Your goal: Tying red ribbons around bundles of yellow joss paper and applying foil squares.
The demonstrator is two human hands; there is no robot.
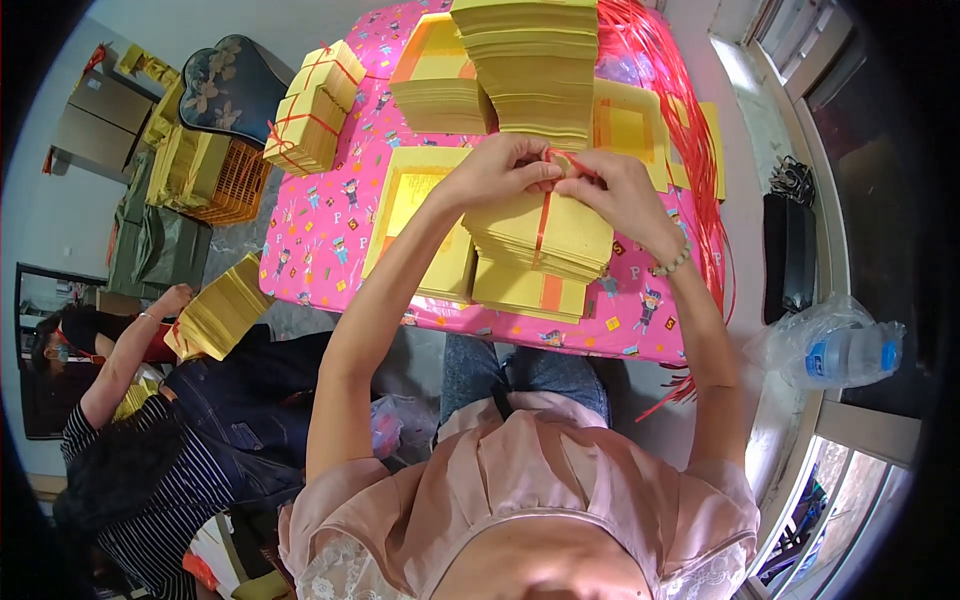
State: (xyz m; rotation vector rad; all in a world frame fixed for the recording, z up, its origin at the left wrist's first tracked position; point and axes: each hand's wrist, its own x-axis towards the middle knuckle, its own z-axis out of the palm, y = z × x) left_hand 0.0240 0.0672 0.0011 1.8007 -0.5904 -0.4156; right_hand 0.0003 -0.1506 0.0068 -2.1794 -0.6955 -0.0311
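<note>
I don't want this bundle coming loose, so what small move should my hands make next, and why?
Probably draw the red string snug: your left hand and right hand pinch it, and it runs over the top and near edge of the yellow paper stack. I can't tell whether it's knotted.

I see the wearer in a dusty-pink short-sleeved blouse (480,480), gathered in soft folds below a rounded neckline, with whitish floral lace (350,578) at the shoulders. Below it I make out faded blue denim jeans (470,375); a bracelet (672,263) of round, pale beads circles the right wrist.
</note>
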